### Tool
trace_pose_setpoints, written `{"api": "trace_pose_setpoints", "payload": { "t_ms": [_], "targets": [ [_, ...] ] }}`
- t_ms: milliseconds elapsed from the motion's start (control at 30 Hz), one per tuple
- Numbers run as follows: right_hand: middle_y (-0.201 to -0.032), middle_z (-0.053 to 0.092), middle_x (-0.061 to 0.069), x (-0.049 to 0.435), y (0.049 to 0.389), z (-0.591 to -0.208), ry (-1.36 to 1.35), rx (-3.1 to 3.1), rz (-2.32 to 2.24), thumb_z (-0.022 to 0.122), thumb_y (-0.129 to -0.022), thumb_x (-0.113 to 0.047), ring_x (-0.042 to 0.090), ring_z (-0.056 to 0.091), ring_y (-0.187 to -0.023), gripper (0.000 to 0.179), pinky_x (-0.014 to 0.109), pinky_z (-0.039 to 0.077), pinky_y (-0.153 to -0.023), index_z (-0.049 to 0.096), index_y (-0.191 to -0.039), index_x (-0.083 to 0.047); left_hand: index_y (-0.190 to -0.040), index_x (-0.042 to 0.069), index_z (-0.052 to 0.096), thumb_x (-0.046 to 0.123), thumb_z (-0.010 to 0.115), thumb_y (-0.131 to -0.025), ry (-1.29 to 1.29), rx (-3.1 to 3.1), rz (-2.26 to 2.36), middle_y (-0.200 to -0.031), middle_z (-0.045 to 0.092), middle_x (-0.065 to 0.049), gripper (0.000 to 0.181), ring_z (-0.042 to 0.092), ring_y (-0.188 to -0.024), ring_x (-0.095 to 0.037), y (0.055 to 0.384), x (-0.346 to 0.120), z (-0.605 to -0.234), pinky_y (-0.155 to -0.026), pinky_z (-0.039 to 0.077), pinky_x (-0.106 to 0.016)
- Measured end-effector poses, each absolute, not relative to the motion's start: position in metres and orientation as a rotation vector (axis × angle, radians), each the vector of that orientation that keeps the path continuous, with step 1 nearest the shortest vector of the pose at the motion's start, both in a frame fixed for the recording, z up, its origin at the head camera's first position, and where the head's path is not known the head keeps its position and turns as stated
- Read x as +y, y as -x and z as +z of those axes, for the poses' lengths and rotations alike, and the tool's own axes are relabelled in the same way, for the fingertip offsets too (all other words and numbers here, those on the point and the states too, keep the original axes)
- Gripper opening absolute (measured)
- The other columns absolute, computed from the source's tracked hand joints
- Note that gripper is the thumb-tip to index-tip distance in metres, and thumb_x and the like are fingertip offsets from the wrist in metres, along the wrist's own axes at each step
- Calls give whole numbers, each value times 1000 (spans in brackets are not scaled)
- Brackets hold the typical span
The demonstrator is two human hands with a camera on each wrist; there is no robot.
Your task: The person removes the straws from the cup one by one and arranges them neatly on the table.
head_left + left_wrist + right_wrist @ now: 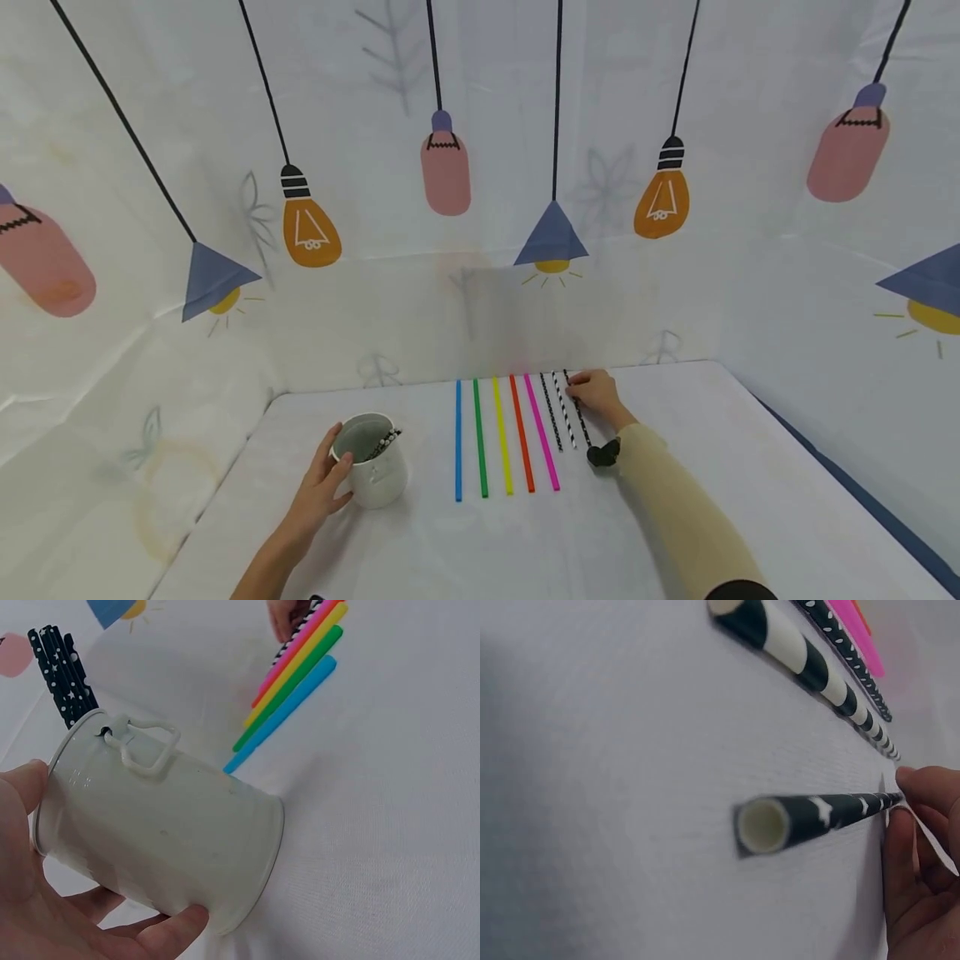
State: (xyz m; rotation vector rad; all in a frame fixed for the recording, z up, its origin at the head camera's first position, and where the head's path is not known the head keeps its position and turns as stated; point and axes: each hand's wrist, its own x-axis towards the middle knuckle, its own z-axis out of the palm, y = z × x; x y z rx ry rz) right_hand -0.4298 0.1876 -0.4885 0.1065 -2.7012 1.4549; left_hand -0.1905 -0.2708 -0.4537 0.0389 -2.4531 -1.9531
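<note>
My left hand (318, 479) holds a whitish pot (378, 483) with a small loop handle (150, 754), thumb at the rim and fingers along the side. Black straws with white dots and stars (61, 675) stick out of it. At the right end of a row on the table, my right hand (600, 396) pinches the far end of a black straw with white stars (847, 810). The straw's near end points at the right wrist camera. Beside it lie a black-and-white striped straw (817, 671) and a black straw with white marks (847, 652).
Farther left in the row lie pink (542, 433), red (522, 437), yellow (502, 437), green (480, 437) and blue (458, 442) straws. Behind the white table (420, 550) hangs a pale sheet (510, 317) printed with lamps.
</note>
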Motion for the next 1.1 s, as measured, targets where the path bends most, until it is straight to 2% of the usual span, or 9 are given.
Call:
{"api": "trace_pose_setpoints", "payload": {
  "t_ms": [167, 300, 500, 633, 767, 900, 1100],
  "targets": [
    [-90, 68, 13, 190, 428, -488, -59, -2631, 1540, 67, -90, -12, 16, 60, -67, 27, 26, 51, -59, 68, -111, 6, -157, 29, 0, 38, 41, -105, -12, -2448, -1954, -158, 2, -27, 66, 14, -141, -47, 191, -270, -453, -97, 39, -63],
    [-94, 68, 16, 184, 424, -483, -20, -2528, 1647, 64, -93, -14, 18, 62, -71, 27, 27, 52, -60, 67, -112, 5, -157, 30, -1, 38, 40, -105, -15, -2456, -1955, -157, 2, -28, 67, 14, -141, -48, 190, -271, -454, -97, 39, -63],
    [-110, 63, 24, 148, 407, -455, -126, -2399, 1859, 63, -95, -16, 39, 62, -92, 29, 40, 57, -76, 65, -117, 3, -156, 33, -1, 38, 40, -105, -7, -2455, -1927, -157, 5, -28, 66, 16, -140, -48, 190, -273, -454, -97, 39, -62],
    [-103, 66, 21, 110, 384, -435, -322, -2365, 1926, 65, -94, -15, 47, 59, -96, 27, 45, 56, -77, 66, -114, 3, -156, 33, -1, 37, 40, -106, 7, -2461, -1926, -157, 5, -28, 65, 15, -141, -47, 191, -273, -454, -97, 39, -62],
    [-92, 68, 11, 69, 357, -419, -528, -2353, 1960, 67, -93, -14, 44, 61, -89, 19, 38, 57, -70, 70, -107, -1, -157, 31, -1, 38, 40, -105, 10, -2463, -1928, -157, 3, -27, 66, 14, -141, -47, 190, -272, -453, -97, 39, -63],
    [-89, 67, 8, 35, 333, -409, -680, -2340, 2022, 69, -92, -14, 39, 61, -84, 14, 29, 56, -63, 72, -102, -5, -157, 29, 0, 37, 40, -106, 23, -2460, -1913, -157, 5, -27, 65, 17, -140, -48, 190, -271, -453, -97, 38, -64],
    [-90, 68, 8, -5, 301, -409, -920, -2423, 1941, 69, -92, -16, 21, 62, -72, 16, 37, 58, -63, 72, -106, -9, -157, 30, 1, 36, 40, -106, 22, -2446, -1913, -157, 4, -26, 65, 16, -140, -49, 190, -271, -453, -96, 39, -63]
  ]
}}
